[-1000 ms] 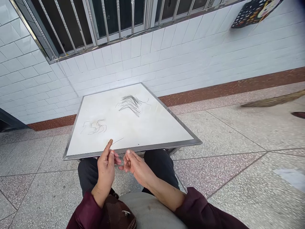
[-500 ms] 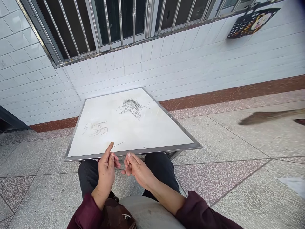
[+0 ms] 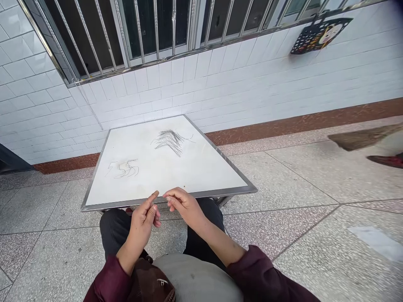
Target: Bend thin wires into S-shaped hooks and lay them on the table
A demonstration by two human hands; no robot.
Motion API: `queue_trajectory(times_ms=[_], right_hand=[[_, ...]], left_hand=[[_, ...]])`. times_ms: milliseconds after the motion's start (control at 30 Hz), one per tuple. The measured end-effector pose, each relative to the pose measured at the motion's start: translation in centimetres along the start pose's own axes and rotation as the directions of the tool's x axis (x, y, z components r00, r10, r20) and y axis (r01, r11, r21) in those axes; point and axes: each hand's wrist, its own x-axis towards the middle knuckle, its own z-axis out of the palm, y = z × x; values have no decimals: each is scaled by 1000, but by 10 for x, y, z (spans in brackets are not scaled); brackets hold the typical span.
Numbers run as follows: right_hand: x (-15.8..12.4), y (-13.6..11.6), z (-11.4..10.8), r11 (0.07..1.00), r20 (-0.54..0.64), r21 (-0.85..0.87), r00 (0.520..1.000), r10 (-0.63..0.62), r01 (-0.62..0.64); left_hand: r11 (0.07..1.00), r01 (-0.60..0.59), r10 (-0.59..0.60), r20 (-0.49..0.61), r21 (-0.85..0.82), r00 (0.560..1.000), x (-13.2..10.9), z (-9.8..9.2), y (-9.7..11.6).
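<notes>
My left hand [image 3: 143,222] is over my lap at the table's front edge, its index finger pointing forward and its thumb closed in against the fingers. Close beside its fingertip, my right hand [image 3: 185,208] has thumb and fingers pinched together. Whatever either pinch holds is too thin to make out. Beyond them is a low white-topped table [image 3: 201,172] with a grey metal rim. A pile of thin dark strands [image 3: 171,138], bent in the middle, lies toward its back. Looser curved strands [image 3: 127,168] lie at the left.
Behind the table runs a white tiled wall [image 3: 220,88] with a barred window [image 3: 157,29]. A patterned bag [image 3: 321,35] hangs at right. On the right floor are another person's red shoe [image 3: 385,161] and a pale patch [image 3: 376,242]. A small dark speck [image 3: 184,186] marks the tabletop.
My right hand has moved up to the left hand's fingertips. The strand that stuck out by my left fingers no longer shows. At right, the other person's foot has come further into view.
</notes>
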Motion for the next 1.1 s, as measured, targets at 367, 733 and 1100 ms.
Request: queue_trajectory(times_ms=[367,733,1100], right_hand=[[-3,-7,-2,982,64,-147,992,-109,118],[-1,-11,-4,959,110,-236,985,-132,155],[6,-10,-8,963,-13,-238,991,-135,128]], left_hand=[[995,-35,36,-1,89,999,-3,1,2],[918,-172,174,28,358,984,-7,-2,-4],[959,55,-47,35,-277,998,-6,-9,-6]])
